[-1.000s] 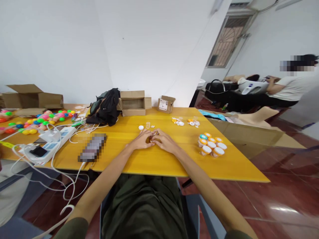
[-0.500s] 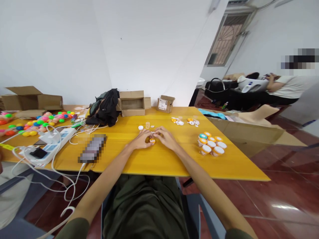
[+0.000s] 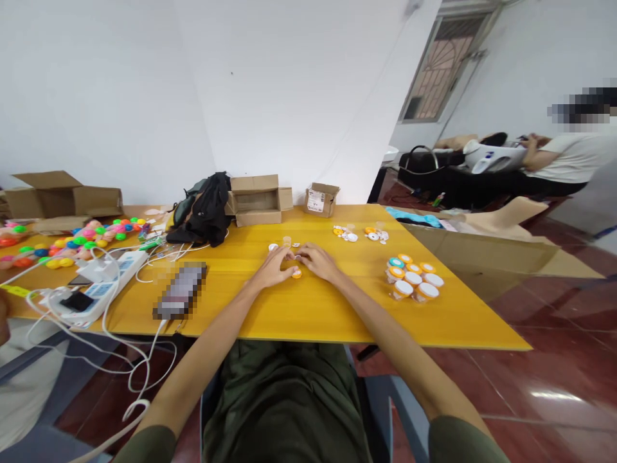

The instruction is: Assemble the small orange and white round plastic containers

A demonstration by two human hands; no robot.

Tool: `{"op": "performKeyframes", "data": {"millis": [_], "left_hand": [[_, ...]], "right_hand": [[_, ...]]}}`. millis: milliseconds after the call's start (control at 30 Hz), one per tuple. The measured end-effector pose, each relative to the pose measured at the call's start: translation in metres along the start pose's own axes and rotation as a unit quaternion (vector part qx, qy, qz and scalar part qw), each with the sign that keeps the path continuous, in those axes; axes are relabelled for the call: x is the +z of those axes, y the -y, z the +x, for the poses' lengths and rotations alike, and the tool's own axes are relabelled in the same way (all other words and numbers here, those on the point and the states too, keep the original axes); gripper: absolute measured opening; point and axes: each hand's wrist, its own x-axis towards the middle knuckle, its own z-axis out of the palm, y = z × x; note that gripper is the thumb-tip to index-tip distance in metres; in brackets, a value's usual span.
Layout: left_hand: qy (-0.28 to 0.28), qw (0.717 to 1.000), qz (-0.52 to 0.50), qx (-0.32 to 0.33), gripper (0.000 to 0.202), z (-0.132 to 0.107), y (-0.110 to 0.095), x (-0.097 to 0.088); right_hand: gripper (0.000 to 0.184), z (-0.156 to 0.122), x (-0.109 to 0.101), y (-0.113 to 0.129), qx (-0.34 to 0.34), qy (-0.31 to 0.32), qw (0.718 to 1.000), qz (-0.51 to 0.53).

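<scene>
While both hands rest close together on the yellow wooden table [image 3: 308, 308], the small round orange cap [image 3: 297, 274] lies between them, handy to the fingertips; the left hand [image 3: 274, 270] lies open and flat; the right hand [image 3: 317, 262] is curled, and I cannot tell whether it grips anything.

The yellow worktop [image 3: 308, 315] bears an orange cap [image 3: 297, 274] between the left hand [image 3: 274, 270] and right hand [image 3: 317, 261]. A white cap [image 3: 273, 247] lies just beyond the left hand. Lidded jars [image 3: 413, 280] stand well right of the right hand. A power strip [image 3: 103, 284] and coloured balls [image 3: 72, 241] lie far left of the left hand, and cardboard boxes [image 3: 258, 199] sit far beyond.
</scene>
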Motion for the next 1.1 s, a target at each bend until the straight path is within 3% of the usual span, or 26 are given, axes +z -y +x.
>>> {"op": "performKeyframes", "data": {"millis": [167, 267, 433, 600, 800, 1100], "left_hand": [[-0.069, 0.995, 0.049, -0.050, 0.024, 0.003, 0.005, 0.002], [-0.071, 0.992, 0.080, -0.060, 0.029, 0.002, 0.007, 0.004], [-0.060, 0.992, 0.095, -0.056, 0.020, 0.002, 0.012, 0.007], [-0.046, 0.997, 0.049, -0.036, 0.024, 0.005, 0.019, 0.011], [-0.052, 0.998, 0.009, -0.045, 0.021, 0.006, 0.018, 0.014], [-0.081, 0.990, -0.092, -0.068, 0.034, 0.008, 0.026, 0.022]], "right_hand": [[0.011, 0.000, -0.001, -0.001, 0.042, -0.016, 0.999, -0.023], [0.011, -0.001, -0.001, -0.003, 0.058, -0.026, 0.997, -0.037], [0.012, -0.002, -0.001, -0.005, 0.068, -0.031, 0.996, -0.050], [0.014, -0.001, -0.001, -0.004, 0.055, -0.032, 0.997, -0.047], [0.019, 0.003, -0.002, 0.001, 0.040, -0.027, 0.998, -0.028], [0.024, 0.000, 0.000, 0.012, 0.000, 0.002, 1.000, -0.002]]}}
